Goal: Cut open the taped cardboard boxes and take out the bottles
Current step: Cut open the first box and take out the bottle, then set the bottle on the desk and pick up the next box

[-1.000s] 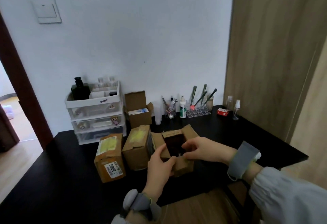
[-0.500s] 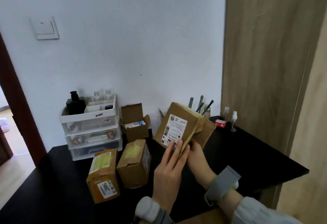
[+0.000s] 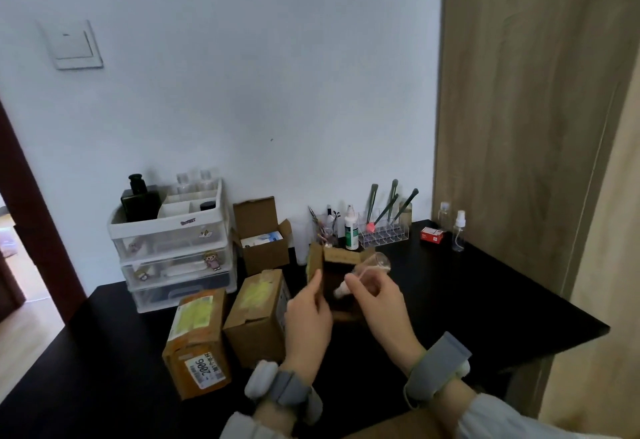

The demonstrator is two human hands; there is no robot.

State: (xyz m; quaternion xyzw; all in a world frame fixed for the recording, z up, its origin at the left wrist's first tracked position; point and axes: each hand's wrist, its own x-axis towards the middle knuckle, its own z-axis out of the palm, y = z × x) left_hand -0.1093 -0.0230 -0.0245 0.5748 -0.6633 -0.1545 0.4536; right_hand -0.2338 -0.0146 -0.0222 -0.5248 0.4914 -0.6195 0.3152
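Clear plastic bottle [image 3: 367, 274], pinched by the right hand [image 3: 379, 300] at frame centre while the left hand [image 3: 308, 317] grips the opened box [image 3: 337, 258], could slip.

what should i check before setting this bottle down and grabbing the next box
1. Clear bottle out of the open box: ok, right hand grips it.
2. Left hand steadies the box flap: ok.
3. Anything left inside the box: cannot tell, interior dark.
4. Bare spot on the black table for the bottle: ok.
5. Two taped boxes waiting: ok, still sealed.
6. Cutter: cannot tell.
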